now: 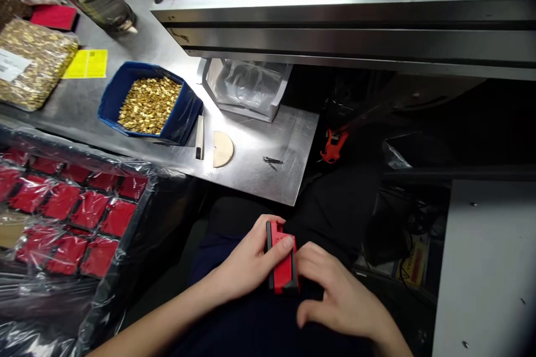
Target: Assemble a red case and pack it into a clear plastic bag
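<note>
A red and black rectangular part [282, 268] is held above the lap, its long side running up and down the view. My left hand [255, 256] is closed round its upper left side, the thumb lying across the red face. At the part's right edge is my right hand [335, 290], fingers bent beside it and thumb spread away below. The right fingertips are close to the black edge; whether they touch it is unclear.
On the metal table [247, 178] are a blue bin [111, 97] of small gold pieces, a grey bin [274, 109] with plastic bags, a wooden half-disc [223, 149] and nail clippers [272, 160]. A plastic-lined crate of red parts [119, 217] stands at left. A metal beam [335, 42] crosses above.
</note>
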Available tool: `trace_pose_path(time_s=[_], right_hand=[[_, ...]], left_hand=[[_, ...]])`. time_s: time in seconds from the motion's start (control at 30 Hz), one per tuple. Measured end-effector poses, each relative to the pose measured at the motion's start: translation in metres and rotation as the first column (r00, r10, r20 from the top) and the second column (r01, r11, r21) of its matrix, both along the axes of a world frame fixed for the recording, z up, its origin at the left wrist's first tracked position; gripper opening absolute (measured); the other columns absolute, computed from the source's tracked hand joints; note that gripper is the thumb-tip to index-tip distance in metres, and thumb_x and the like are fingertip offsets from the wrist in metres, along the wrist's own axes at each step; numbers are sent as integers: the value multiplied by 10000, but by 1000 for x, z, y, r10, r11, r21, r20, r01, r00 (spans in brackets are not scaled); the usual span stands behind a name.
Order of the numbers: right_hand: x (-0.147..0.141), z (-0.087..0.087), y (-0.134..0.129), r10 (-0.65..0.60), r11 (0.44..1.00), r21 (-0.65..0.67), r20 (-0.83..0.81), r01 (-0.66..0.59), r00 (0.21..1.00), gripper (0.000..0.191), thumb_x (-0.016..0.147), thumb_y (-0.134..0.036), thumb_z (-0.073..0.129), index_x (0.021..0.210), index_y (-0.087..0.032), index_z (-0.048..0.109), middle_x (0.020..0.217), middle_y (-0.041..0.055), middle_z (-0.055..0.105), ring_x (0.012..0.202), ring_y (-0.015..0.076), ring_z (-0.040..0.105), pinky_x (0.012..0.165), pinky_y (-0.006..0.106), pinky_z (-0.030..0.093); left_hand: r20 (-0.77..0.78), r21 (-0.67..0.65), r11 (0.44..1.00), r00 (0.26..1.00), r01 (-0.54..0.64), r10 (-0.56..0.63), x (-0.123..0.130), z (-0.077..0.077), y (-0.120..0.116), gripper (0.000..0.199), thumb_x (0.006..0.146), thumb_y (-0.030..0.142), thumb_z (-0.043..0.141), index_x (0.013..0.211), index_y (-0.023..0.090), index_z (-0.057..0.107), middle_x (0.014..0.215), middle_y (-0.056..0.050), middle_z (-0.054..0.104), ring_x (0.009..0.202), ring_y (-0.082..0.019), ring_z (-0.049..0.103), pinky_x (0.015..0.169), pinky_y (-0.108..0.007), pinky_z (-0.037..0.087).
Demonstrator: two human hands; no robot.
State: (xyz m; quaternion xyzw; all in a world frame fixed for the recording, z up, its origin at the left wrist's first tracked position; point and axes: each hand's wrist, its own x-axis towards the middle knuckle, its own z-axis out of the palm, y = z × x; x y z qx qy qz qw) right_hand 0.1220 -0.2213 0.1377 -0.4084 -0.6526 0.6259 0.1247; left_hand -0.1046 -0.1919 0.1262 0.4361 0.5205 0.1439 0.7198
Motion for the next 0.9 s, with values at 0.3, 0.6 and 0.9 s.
trace_pose_path(time_s=[0.3, 0.6, 0.9], right_hand=[[-12, -27, -24, -151, 930, 340, 19, 135, 988, 121, 990, -319, 670, 936, -212, 648, 848, 2, 684, 834, 173, 555, 776, 345, 402], [-14, -25, -19, -211, 948, 214, -140, 238, 967, 233, 1009, -395, 627, 914, -199, 710, 798, 23, 666, 775, 170, 553, 735, 332, 420], [-23, -17, -15, -479, 878, -82, -115, 473, 870, 274, 992, -415, 621, 826, -220, 716, 800, 19, 642, 809, 187, 581, 787, 328, 458]], left_hand=[[169, -167, 959, 952, -228, 255, 15, -19, 18, 478, 1007, 515, 526, 1346, 204, 656, 1373, -101, 691, 1270, -319, 619, 1113, -464, 457], [182, -179, 932, 920, -315, 346, 20, -34, 12, 488, 1040, 519, 456, 1126, 181, 798, 1198, -114, 782, 1143, -338, 701, 1076, -487, 490], [292, 67, 986, 948, -153, 127, 4, -26, 10, 506, 1031, 606, 434, 1308, 296, 722, 1631, -58, 453, 1499, -340, 397, 1263, -502, 291]])
